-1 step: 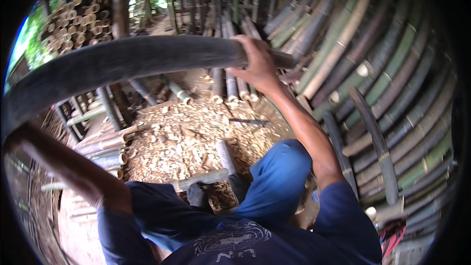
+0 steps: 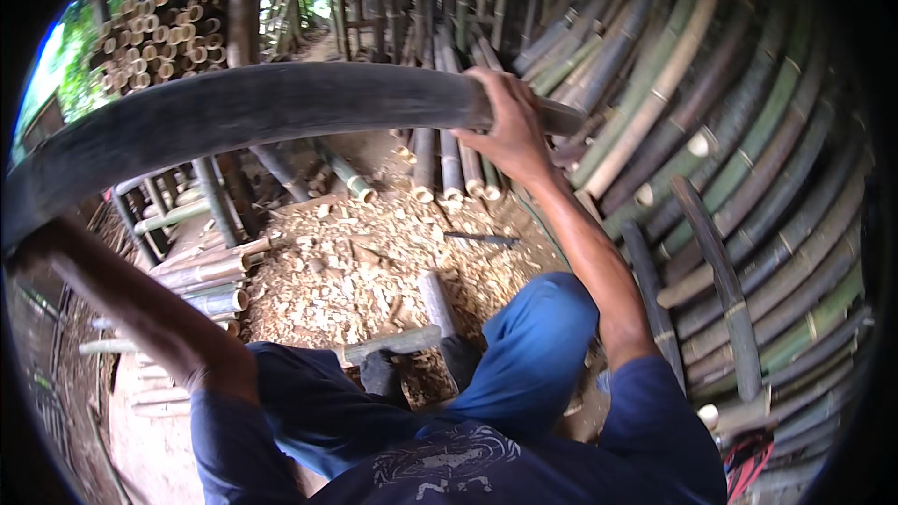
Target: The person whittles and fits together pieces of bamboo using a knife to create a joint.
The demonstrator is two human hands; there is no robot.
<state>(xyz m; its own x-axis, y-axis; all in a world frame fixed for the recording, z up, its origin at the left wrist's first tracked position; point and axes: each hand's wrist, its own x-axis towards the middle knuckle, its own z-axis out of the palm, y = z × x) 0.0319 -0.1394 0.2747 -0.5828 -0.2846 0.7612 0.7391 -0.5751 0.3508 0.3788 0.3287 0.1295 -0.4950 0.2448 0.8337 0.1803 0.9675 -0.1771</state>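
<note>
Dark bamboo pole (image 2: 253, 101) held crosswise above a floor of wood chips (image 2: 327, 243)

In the head view, the pole spans from the left rim to right of centre, in front of the person and above the knees. Its curve owes at least something to the wide lens. The right hand (image 2: 513, 126) is wrapped around it near its right end, fingers over the top and thumb on the lower side; a short stretch sticks out beyond the grip. The left hand (image 2: 39, 245) is at the far left, just under the pole's other end, dark and partly hidden, so I cannot tell whether its fingers are closed or spread.

Below the pole, chips cover the ground, and a dark blade (image 2: 482, 238) lies on them. Nearer the person, a short post (image 2: 436, 302) meets a piece of wood (image 2: 391, 344), close to the dark-covered feet (image 2: 382, 376). The person wears blue trousers (image 2: 543, 318) and a dark blue shirt (image 2: 323, 482) with a pale print.

Many green and brown poles (image 2: 673, 75) lie side by side along the right. At upper left is a pile of cut bamboo (image 2: 159, 37), its round open ends facing the camera. Something red (image 2: 746, 466) shows at lower right.
</note>
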